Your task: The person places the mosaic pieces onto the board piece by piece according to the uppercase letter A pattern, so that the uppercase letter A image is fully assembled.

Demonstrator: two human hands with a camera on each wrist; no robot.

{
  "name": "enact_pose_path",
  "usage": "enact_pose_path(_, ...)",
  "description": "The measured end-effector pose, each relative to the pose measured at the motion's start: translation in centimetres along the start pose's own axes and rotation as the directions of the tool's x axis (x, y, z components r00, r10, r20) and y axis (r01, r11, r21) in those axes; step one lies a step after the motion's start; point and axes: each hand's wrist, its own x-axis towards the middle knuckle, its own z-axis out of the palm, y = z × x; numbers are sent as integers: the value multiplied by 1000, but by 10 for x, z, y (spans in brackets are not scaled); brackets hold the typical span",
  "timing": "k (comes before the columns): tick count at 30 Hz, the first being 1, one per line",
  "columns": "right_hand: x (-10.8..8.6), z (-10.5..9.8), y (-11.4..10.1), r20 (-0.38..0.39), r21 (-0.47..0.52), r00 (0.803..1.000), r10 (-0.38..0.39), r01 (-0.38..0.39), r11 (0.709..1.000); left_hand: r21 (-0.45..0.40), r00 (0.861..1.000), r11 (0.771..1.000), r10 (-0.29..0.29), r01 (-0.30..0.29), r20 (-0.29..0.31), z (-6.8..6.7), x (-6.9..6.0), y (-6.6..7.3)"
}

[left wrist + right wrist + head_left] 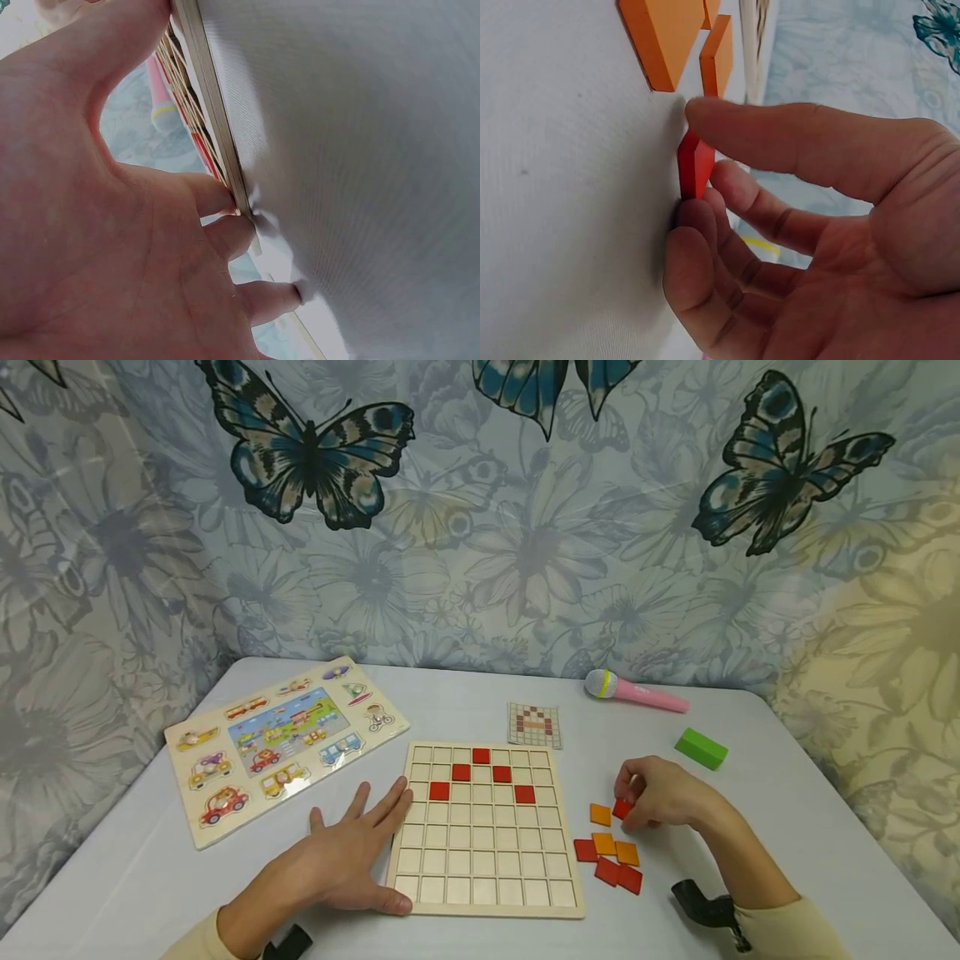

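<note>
A wooden grid board (483,902) lies flat, with several red tiles set in its upper cells in a peaked shape. My left hand (341,860) rests at the board's left edge, fingers spread; in the left wrist view the hand (142,225) touches the board's side (217,112). Right of the board, my right hand (663,793) pinches a red tile (622,808). The right wrist view has this red tile (696,165) between the thumb and fingers of the hand (810,217), close to the cloth. Beside it lie orange tiles (600,814) and red tiles (630,879).
A small pattern card (534,725) lies behind the board. A picture puzzle (288,735) is at the left. A pink microphone (637,692) and a green block (701,748) lie at the back right. Butterfly-patterned fabric hangs behind the white table (450,693).
</note>
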Motion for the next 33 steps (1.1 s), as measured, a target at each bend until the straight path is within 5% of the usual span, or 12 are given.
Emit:
enact_pose_path(19,0,1,0,-47,-86,998,-51,47,995,3,1000,1000,0,0,-10,2,1,-1)
enact_pose_path(33,-2,0,1,-75,-22,997,-34,32,999,2,1000,1000,0,0,-13,2,1,-1)
